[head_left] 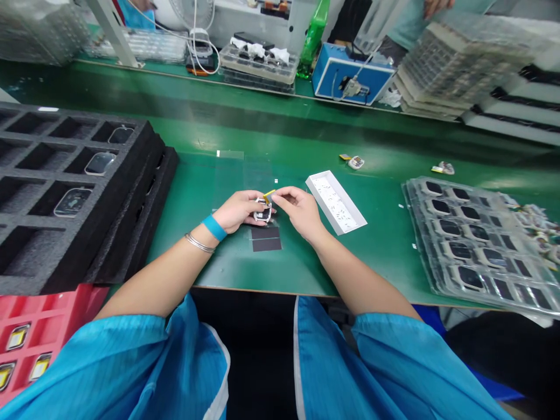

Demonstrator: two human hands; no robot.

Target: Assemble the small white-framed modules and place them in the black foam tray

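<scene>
My left hand [238, 210] is closed around a small white-framed watch case [263, 217], tilted over the green bench. Close against the case, my right hand [301, 213] pinches a small part with a yellow edge [269, 193]; its kind is partly hidden by the fingers. Thumb and forefinger of both hands nearly meet over the case. Beneath them lie two dark rectangular pieces [266, 240] on the bench. Just right of my right hand sits a shallow white box [355, 227] with many tiny pieces scattered inside.
Stacked black foam trays [135, 157] with watch housings stand left, above a red tray [72, 312]. Clear plastic trays [420, 233] of watch cases lie right, beside loose parts [536, 224]. Small assemblies [356, 163] rest farther back. A blue box [321, 73] and another person's hand [437, 6] are behind.
</scene>
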